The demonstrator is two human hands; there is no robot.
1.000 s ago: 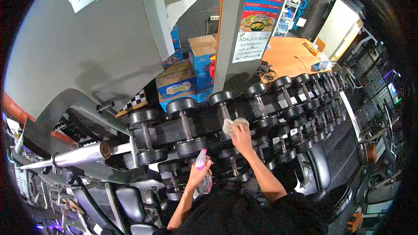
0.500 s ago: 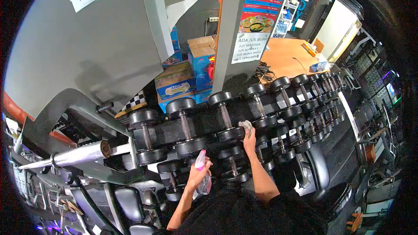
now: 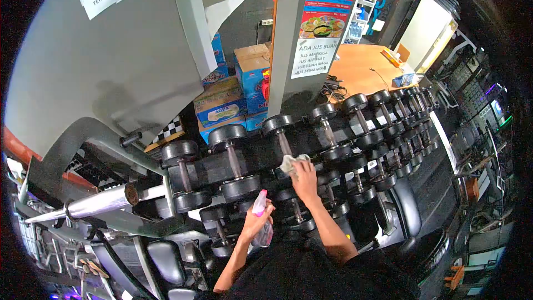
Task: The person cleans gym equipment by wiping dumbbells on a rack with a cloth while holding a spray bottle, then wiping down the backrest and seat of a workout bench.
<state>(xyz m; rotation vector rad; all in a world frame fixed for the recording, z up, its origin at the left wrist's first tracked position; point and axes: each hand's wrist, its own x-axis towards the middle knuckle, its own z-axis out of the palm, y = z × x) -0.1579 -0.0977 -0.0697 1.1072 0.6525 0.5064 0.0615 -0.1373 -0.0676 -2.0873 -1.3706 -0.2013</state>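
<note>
My right hand (image 3: pixel 305 182) presses a crumpled pale cloth (image 3: pixel 290 163) onto the near head of a black dumbbell (image 3: pixel 284 143) in the rack's upper row. The hand and cloth cover most of that near head. Wrapped in my left hand (image 3: pixel 256 220) is a clear spray bottle (image 3: pixel 261 238) with a pink and white nozzle, held low in front of the rack. Another dumbbell (image 3: pixel 237 161) lies just left of the one under the cloth, and a further dumbbell (image 3: pixel 328 132) lies to its right.
A lower row of dumbbells (image 3: pixel 297 209) runs beneath the upper one. A silver bar end (image 3: pixel 105 198) juts out at left. Behind the rack stand a grey pillar (image 3: pixel 288 89), stacked blue boxes (image 3: pixel 222 112) and a wooden counter (image 3: pixel 358 65). A padded bench (image 3: pixel 405 216) is at right.
My right hand has moved left with the cloth, from the right side of the dumbbell's near head to over its top. My left hand still holds the spray bottle in nearly the same spot.
</note>
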